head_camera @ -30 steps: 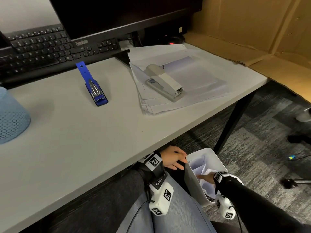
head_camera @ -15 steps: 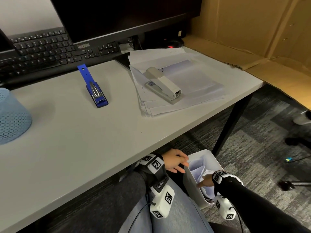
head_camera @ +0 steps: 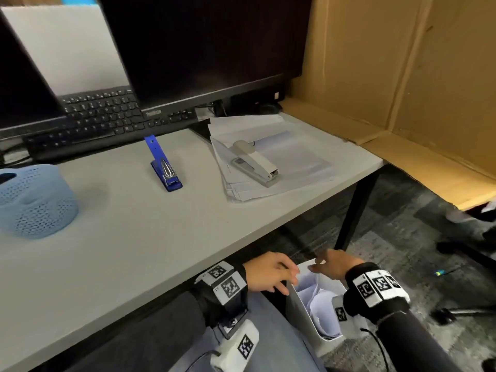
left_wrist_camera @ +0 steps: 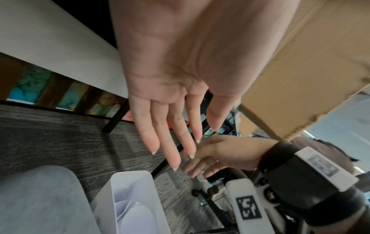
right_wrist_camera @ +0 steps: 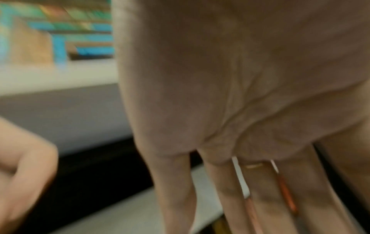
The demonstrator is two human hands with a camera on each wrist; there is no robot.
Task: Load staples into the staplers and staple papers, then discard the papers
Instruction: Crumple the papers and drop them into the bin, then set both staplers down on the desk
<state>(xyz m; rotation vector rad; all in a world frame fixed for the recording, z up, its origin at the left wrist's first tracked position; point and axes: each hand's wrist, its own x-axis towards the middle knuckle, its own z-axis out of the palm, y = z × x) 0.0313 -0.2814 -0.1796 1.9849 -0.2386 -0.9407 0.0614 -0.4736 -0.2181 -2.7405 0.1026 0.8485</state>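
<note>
Under the desk edge stands a white bin [head_camera: 296, 312] with crumpled papers [head_camera: 320, 307] inside, also seen as the bin [left_wrist_camera: 138, 177] and the papers [left_wrist_camera: 128, 205] in the left wrist view. My left hand [head_camera: 276, 276] hovers at the bin's near rim, fingers [left_wrist_camera: 170, 139] straight and empty. My right hand [head_camera: 326, 265] is above the bin's far rim, out of it, fingers [right_wrist_camera: 236, 190] extended and holding nothing; that view is blurred. On the desk lie a blue stapler [head_camera: 165, 169] and a grey stapler [head_camera: 255, 163] on top of a paper stack [head_camera: 292, 159].
A keyboard [head_camera: 102, 116] and dark monitor [head_camera: 201, 49] stand at the back of the grey desk [head_camera: 134, 237]. A blue mesh cup [head_camera: 35, 200] sits at the left. Cardboard sheets [head_camera: 402, 76] stand on the right; a black desk leg [head_camera: 354, 210] rises behind the bin.
My right hand has risen out of the bin, leaving the paper inside. My left hand stays by the bin's rim. The head view has tilted up.
</note>
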